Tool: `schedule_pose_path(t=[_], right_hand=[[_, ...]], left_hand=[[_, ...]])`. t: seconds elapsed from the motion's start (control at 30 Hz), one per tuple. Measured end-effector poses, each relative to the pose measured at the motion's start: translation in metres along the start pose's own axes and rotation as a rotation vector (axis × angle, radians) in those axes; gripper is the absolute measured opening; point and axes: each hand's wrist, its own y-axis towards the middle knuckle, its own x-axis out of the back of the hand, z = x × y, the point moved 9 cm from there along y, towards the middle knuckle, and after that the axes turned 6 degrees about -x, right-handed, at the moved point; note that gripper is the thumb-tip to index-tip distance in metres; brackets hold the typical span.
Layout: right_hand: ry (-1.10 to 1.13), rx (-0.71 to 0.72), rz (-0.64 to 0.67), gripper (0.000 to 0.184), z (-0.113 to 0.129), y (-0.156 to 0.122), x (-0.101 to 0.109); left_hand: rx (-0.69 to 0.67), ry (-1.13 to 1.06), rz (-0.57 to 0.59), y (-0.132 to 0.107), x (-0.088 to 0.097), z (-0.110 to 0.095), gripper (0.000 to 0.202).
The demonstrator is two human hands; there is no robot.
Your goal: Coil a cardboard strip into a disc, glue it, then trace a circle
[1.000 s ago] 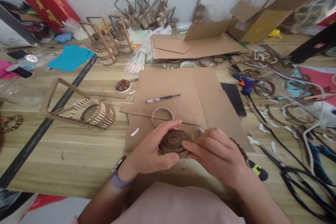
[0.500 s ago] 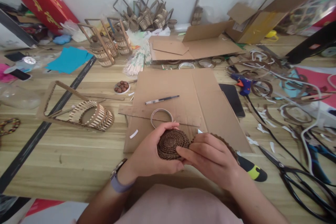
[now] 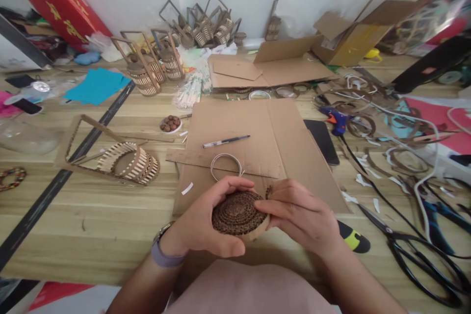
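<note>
Items as I logged them from the remote station, head view.

1. Red banner (image 3: 47, 0), leaning at the far left wall.
2. Black strip (image 3: 55, 191), running diagonally across the wooden surface.
3. Blue paper sheet (image 3: 96, 86), flat, beyond the strip.
4. Slatted basket (image 3: 128, 159), lying on its side, handle frame pointing left.
5. Small dish of brown nuts (image 3: 171, 123), just left of the cardboard.
6. Left hand (image 3: 200, 223), watch on the wrist, was curled around the left rim of the disc, thumb arched over the top edge, fingers underneath.
7. Pen (image 3: 225, 141), lying on the cardboard; a white ring (image 3: 225, 166) lay just nearer.
8. Coiled cardboard disc (image 3: 235, 212), round, spiral face up, was held between both hands above the near edge of the cardboard.
9. Flat cardboard sheet (image 3: 287, 147), centre of the surface.
10. Right hand (image 3: 300, 218) pinched the disc's right rim, fingertips on the face.
11. Phone (image 3: 323, 141), dark, face up, beside the cardboard.
12. Blue glue gun (image 3: 336, 118), beyond the phone.
13. Black-and-yellow cutter (image 3: 353, 241), near the right wrist.
14. Black scissors (image 3: 415, 250), far right, among cardboard scraps.
</note>
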Motion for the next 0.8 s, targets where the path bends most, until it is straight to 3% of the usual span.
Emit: schedule_pose_path(t=[0.23, 0.47, 0.63, 0.8], right_hand=[[0.032, 0.024, 0.006, 0.016, -0.001, 0.000, -0.001], [-0.059, 0.041, 0.023, 0.022, -0.004, -0.002, -0.002], [-0.209, 0.097, 0.083, 0.023, -0.008, -0.010, -0.007], [-0.426, 0.188, 0.233, 0.022, -0.001, -0.015, -0.028]], left_hand=[[-0.032, -0.138, 0.070, 0.000, -0.006, 0.000, 0.085], [-0.064, -0.040, 0.093, 0.002, -0.007, -0.003, 0.083], [0.109, 0.207, 0.132, 0.003, -0.001, 0.009, 0.091], [0.302, 0.465, 0.065, 0.005, 0.010, 0.023, 0.100]])
